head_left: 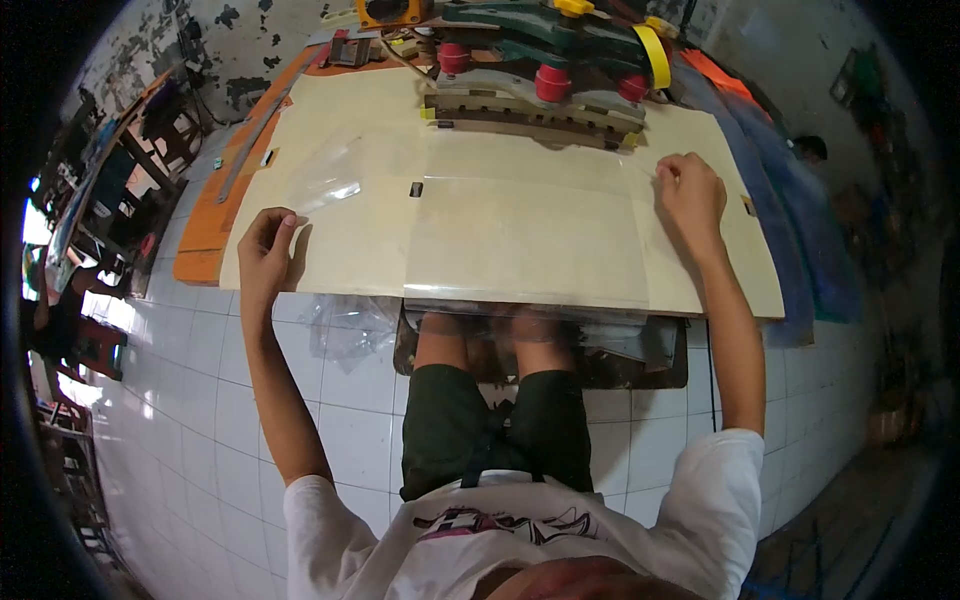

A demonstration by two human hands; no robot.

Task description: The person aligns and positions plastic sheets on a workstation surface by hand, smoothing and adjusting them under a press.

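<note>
My left hand (pixel 266 240) is at the left part of the cream board (pixel 340 255), its fingers pressed together at the near end of a thin clear plastic piece (pixel 335 190). On the right, my right hand (pixel 692 190) is raised over the board with thumb and fingertips pinched; whatever lies between them is too small to make out. Between the hands a clear plastic sheet (pixel 525 235) lies flat on the board, its front edge near the board's front edge. Just behind the sheet is a machine's long sealing bar (pixel 535 120).
The green machine frame (pixel 530 40) has red knobs (pixel 552 83) and a yellow tape roll (pixel 652 56). Crumpled clear plastic (pixel 352 330) hangs below the front edge. Blue material (pixel 780 200) lies at the right. Another person (pixel 65 310) is at the far left.
</note>
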